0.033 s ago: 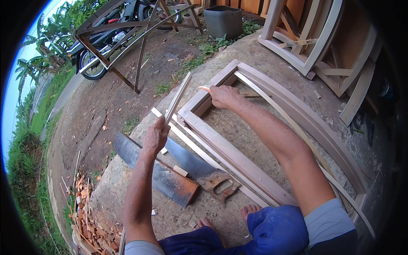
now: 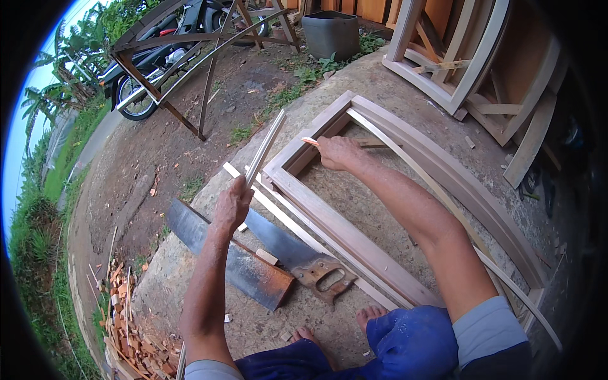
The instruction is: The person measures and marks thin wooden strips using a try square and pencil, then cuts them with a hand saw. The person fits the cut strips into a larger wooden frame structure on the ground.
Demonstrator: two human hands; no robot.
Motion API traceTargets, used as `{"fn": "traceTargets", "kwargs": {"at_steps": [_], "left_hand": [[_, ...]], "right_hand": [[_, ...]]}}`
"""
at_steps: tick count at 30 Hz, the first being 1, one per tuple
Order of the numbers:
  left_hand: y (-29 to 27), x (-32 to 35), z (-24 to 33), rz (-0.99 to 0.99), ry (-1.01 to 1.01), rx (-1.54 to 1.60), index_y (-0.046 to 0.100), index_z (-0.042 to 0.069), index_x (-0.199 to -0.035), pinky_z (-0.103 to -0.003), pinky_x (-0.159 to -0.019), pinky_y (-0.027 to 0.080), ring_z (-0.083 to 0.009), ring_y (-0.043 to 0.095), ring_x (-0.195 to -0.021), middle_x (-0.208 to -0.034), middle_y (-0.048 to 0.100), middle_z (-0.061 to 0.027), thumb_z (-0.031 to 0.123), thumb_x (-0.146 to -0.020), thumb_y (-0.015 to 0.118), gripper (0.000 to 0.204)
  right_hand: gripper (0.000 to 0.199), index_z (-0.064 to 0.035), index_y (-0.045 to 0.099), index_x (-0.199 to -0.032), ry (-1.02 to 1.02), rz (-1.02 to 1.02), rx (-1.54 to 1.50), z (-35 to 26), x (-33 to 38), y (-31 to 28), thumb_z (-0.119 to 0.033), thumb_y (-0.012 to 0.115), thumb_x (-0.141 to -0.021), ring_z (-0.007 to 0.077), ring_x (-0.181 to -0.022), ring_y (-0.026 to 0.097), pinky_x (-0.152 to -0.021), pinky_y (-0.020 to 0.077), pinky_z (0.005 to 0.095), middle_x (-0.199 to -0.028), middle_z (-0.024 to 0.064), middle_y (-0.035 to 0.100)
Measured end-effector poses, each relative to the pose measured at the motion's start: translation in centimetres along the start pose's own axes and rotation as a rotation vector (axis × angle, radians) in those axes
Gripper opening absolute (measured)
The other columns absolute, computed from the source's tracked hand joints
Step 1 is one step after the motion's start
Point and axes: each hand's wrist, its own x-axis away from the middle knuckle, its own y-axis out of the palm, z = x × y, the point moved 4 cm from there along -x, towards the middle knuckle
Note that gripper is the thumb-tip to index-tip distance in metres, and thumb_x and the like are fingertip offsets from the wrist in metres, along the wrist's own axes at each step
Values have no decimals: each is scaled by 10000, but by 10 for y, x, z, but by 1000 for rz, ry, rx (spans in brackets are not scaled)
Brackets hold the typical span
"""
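Note:
My left hand (image 2: 234,204) is closed around a thin pale wooden strip (image 2: 267,144), which points up and away over the ground. In my right hand (image 2: 341,154) is a slim orange pencil (image 2: 310,141), its end poking out past the fingers over the near left corner of a wooden frame (image 2: 354,212). The frame lies flat on the concrete, one side of it curved. Below my left wrist are a handsaw (image 2: 326,278) and a dark metal-faced board (image 2: 256,275), with a small wood block (image 2: 266,256) between them.
More pale strips (image 2: 285,218) lie along the frame's near side. A long bent strip (image 2: 430,177) crosses the frame. Curved frames (image 2: 465,95) lean at the upper right. Offcuts (image 2: 130,329) pile at lower left. A trestle (image 2: 206,82), motorcycle (image 2: 136,101) and grey bucket (image 2: 330,35) stand beyond.
My right hand with the pencil has shifted slightly down and to the right, over the frame's inner corner. My left hand still holds the strip in nearly the same place.

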Motion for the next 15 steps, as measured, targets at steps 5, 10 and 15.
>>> {"fn": "traceTargets", "kwargs": {"at_steps": [5,10,15], "left_hand": [[20,-10,-1,-27,27,113,542,41,-1415,-486,-933,522,-424,677,-1112,-1181,692,-271,241,-977,647,493],[35,-19,13,-47,31,63,558,138,-1385,-530,-823,531,-458,697,-981,-1028,724,-253,293,-966,650,457],[43,-22,35,-17,104,72,570,136,-1361,-530,-823,534,-449,700,-971,-1028,735,-223,295,-957,656,442]], "right_hand": [[312,-20,516,-1210,7,-2,50,74,69,62,-196,554,-954,434,-1019,699,-843,559,573,-1065,249,694],[252,-29,502,-1180,91,-24,-102,101,108,109,-181,517,-979,439,-993,697,-825,548,569,-1069,264,676],[230,-27,503,-1146,113,135,-127,101,101,117,-223,478,-1027,446,-957,684,-819,533,562,-1030,264,672]]}}
